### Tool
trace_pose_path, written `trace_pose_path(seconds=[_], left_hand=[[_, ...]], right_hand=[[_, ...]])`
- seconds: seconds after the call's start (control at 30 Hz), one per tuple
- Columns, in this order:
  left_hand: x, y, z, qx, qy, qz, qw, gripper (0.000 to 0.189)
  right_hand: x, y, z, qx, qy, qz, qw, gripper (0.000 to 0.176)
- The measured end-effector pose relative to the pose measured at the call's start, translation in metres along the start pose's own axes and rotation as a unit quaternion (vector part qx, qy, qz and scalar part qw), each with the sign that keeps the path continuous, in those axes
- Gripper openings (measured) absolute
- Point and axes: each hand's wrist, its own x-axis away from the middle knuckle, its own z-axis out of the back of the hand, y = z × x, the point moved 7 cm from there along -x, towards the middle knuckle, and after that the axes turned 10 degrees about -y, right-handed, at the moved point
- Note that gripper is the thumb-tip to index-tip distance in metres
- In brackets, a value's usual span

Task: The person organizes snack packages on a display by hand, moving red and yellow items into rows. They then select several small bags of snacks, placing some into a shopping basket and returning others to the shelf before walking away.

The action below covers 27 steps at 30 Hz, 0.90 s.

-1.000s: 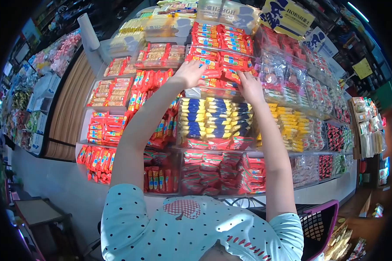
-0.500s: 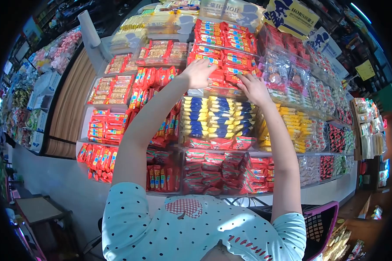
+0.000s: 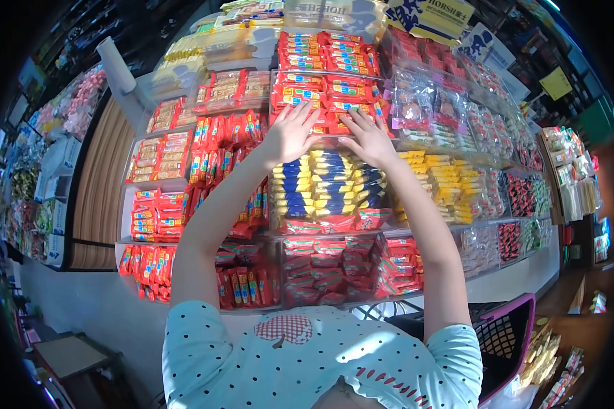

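Note:
Both hands reach forward over a bin of red snack packets (image 3: 334, 87). My left hand (image 3: 292, 135) lies at the left part of its front edge, palm down, fingers stretched out onto the packets. My right hand (image 3: 368, 140) rests at the right part of the same edge, with fingers spread over the packets there. Neither hand is wrapped round a packet. Just below the hands sits a bin of blue and yellow packets (image 3: 331, 184). Red and green packets (image 3: 327, 269) fill the clear bin nearest my body.
Red packets (image 3: 160, 215) stand in bins to the left, yellow packets (image 3: 450, 187) to the right. A yellow sign (image 3: 431, 19) rises at the back. A white roll (image 3: 116, 65) stands at the back left. A purple-rimmed black basket (image 3: 505, 341) is at my lower right.
Both hands have drawn back toward me, to the bin's front edge, and come closer together. The view has shifted slightly, so the display sits further left.

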Motion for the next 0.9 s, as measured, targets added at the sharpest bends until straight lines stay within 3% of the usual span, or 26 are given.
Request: trace_pose_path(seconds=[0.17, 0.27, 0.4, 0.53, 0.6, 0.63, 0.7, 0.87, 0.9], left_hand=[[0.0, 0.0, -0.002, -0.017, 0.0, -0.013, 1.0, 0.059], [0.002, 0.008, 0.01, -0.025, 0.01, -0.01, 1.0, 0.063], [0.005, 0.052, 0.042, 0.013, 0.018, -0.025, 0.999, 0.063], [0.017, 0.121, 0.059, 0.146, 0.046, -0.147, 0.977, 0.049], [0.021, 0.16, 0.054, 0.19, 0.061, -0.194, 0.96, 0.042], [0.022, 0.177, 0.046, 0.211, 0.06, -0.214, 0.952, 0.042], [0.016, 0.217, 0.029, 0.286, 0.014, -0.241, 0.927, 0.031], [0.02, 0.306, -0.041, 0.366, -0.107, -0.269, 0.884, 0.017], [0.022, 0.324, -0.055, 0.378, -0.132, -0.268, 0.876, 0.017]], right_hand=[[0.004, -0.001, 0.0, 0.022, -0.006, -0.02, 1.0, 0.056], [0.028, -0.01, 0.028, -0.025, 0.106, -0.049, 0.993, 0.054], [0.113, -0.033, 0.055, -0.07, 0.173, -0.027, 0.982, 0.049], [0.223, -0.021, 0.055, -0.106, 0.236, -0.127, 0.958, 0.04], [0.294, -0.01, 0.049, -0.179, 0.361, -0.239, 0.883, 0.032], [0.324, -0.007, 0.039, -0.168, 0.368, -0.301, 0.864, 0.029], [0.38, 0.005, 0.008, -0.278, 0.427, -0.383, 0.771, 0.028], [0.459, -0.004, -0.046, -0.367, 0.427, -0.523, 0.64, 0.029], [0.471, -0.005, -0.059, -0.349, 0.43, -0.527, 0.645, 0.027]])
